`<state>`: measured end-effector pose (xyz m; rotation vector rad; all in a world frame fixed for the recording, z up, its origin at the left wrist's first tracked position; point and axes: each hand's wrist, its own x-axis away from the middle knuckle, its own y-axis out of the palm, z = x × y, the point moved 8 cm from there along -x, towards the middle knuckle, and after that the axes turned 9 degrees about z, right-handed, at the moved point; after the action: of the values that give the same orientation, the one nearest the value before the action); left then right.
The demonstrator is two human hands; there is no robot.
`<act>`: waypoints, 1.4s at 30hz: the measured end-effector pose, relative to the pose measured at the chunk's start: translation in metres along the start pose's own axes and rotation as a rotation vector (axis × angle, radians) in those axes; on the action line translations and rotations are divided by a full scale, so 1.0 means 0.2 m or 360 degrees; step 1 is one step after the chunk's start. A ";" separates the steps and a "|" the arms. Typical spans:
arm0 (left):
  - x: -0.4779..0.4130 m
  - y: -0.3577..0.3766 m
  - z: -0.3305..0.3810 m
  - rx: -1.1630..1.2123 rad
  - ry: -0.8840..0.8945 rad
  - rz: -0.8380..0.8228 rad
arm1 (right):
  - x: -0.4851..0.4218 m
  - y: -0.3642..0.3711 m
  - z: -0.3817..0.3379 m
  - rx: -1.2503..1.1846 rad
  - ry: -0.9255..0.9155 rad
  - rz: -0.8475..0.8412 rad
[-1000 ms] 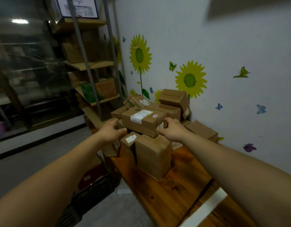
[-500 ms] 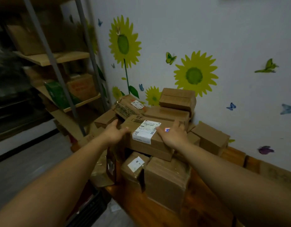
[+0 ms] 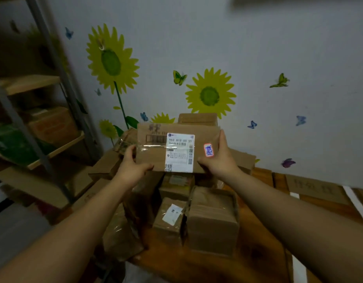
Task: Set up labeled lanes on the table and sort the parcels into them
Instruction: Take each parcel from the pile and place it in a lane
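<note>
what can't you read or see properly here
Head view only.
Label on the held box: print too small, blurred.
Cardboard sign on the table: writing blurred.
Left hand, right hand: most fingers hidden behind the box.
Things on the shelf: blurred.

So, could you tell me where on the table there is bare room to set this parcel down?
Bare wood lies right of the front box, up to the white tape strip, and a narrower band runs along the near edge of the table. The pile of boxes toward the wall is crowded.
</note>
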<state>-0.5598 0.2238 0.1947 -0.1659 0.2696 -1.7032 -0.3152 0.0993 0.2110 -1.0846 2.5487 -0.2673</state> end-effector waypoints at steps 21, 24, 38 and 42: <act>1.26 0.86 0.80 0.0178 0.0868 -0.0582 | 1.05 -1.69 -0.12 -0.0016 0.0085 0.1007; 1.72 1.27 0.91 0.0173 0.0915 -0.0869 | 1.38 -2.22 0.01 0.0080 0.0179 0.1229; 3.36 2.56 1.08 0.0220 0.0870 -0.1686 | 2.52 -3.80 0.41 0.0371 0.0536 0.1700; 3.55 2.90 1.10 0.0217 0.0840 -0.1781 | 2.58 -4.08 0.55 0.0527 0.0660 0.1800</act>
<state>-0.0564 -0.5735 0.2167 0.3089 0.5013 -2.8630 -0.0669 -0.8398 0.2323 0.6342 2.8548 -0.5869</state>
